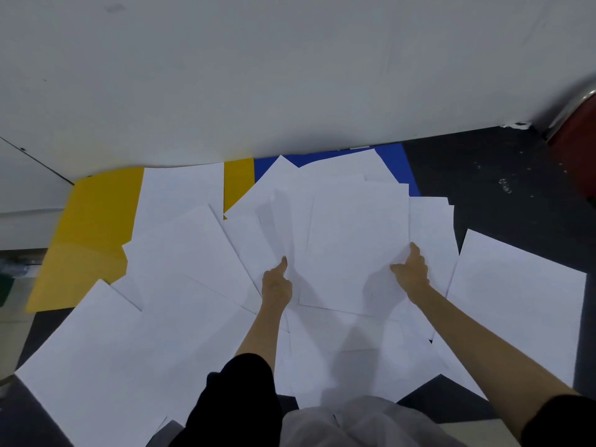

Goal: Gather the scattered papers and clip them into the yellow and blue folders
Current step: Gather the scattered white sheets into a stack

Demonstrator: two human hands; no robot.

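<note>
Many papers (180,317) scattered, none clipped into yellow folder (93,227) or blue folder (392,156); left hand (276,285) and right hand (414,274) gripping one raised sheet (351,246).

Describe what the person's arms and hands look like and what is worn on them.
Both forearms are bare from elbow to wrist. The left hand and right hand wear no gloves, rings or watch that I can see. A black sleeve covers the left upper arm; another black sleeve covers the right.

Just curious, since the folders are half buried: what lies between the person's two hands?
In the head view, the left hand and right hand hold the side edges of one white sheet; only that paper spans the gap.
</note>
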